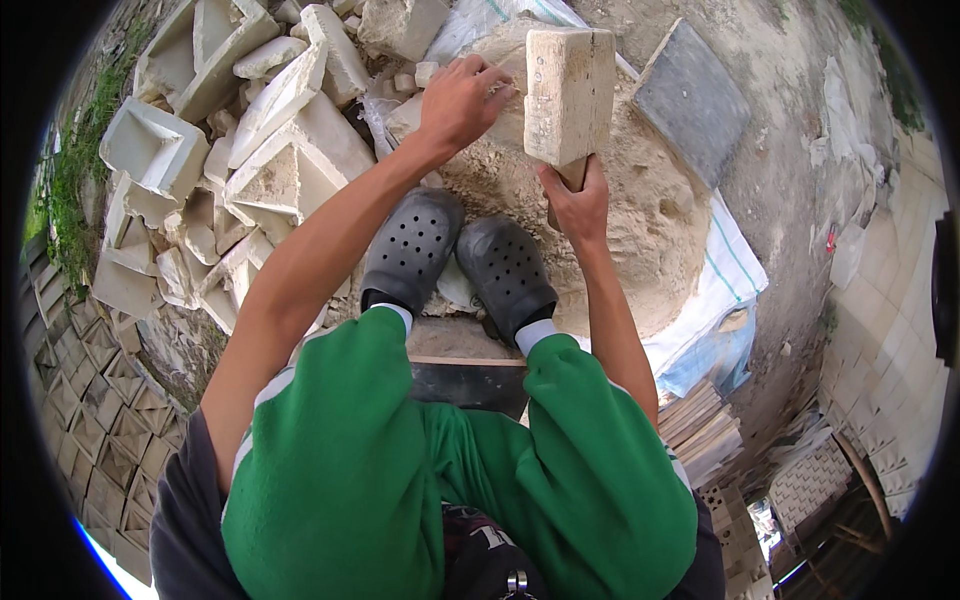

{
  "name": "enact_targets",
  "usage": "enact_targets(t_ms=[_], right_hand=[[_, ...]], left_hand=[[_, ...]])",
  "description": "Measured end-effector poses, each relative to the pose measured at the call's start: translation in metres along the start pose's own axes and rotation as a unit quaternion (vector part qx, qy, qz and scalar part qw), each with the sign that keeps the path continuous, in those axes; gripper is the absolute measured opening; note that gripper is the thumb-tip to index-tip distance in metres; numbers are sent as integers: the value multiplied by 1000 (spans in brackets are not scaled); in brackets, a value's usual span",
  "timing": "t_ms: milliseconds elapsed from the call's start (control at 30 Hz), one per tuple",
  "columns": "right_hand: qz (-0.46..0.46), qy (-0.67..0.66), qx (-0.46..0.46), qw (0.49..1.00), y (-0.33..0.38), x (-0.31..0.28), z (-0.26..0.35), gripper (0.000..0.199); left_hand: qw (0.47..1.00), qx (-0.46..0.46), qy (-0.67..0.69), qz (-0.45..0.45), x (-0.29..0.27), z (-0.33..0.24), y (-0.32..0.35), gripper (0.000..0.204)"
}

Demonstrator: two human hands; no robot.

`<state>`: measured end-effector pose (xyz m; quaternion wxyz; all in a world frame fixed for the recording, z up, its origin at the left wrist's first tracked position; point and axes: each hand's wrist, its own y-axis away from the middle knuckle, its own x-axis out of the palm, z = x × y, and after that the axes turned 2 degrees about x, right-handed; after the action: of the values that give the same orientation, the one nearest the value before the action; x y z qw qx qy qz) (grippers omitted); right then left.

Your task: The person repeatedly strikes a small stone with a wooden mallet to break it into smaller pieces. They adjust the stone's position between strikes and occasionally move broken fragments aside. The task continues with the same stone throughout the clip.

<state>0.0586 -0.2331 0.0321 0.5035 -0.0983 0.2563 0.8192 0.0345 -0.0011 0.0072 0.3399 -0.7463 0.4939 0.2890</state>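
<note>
My right hand (580,201) is closed around the short handle of a big wooden mallet (568,92). The mallet's blocky, pale, dust-coated head is raised over a heap of crushed whitish material (640,240). Farther left, my left hand (465,105) hovers at the heap's far left side, beside the broken pieces. Its fingers are loosely bent and apart, with nothing visible in them. Between my arms, my feet in grey clogs (412,240) stand at the near edge of the heap.
Broken cream-coloured angular blocks (290,165) pile up at the left. White sheeting (735,250) shows from under the heap. A dark square slab (692,103) lies at the far right. Stacked patterned blocks (100,400) line the left, and pale tiles (885,330) the right.
</note>
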Motion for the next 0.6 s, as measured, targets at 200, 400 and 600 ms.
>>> enact_targets(t_ms=[200, 400, 600], right_hand=[[2, 104, 34, 994, 1, 14, -2, 48], [-43, 179, 21, 983, 6, 17, 25, 55], [-55, 133, 7, 990, 4, 11, 25, 57]], left_hand=[[996, -38, 15, -77, 0, 11, 16, 17], [993, -91, 17, -70, -5, 16, 27, 20], [991, -114, 35, -67, -7, 12, 28, 18]])
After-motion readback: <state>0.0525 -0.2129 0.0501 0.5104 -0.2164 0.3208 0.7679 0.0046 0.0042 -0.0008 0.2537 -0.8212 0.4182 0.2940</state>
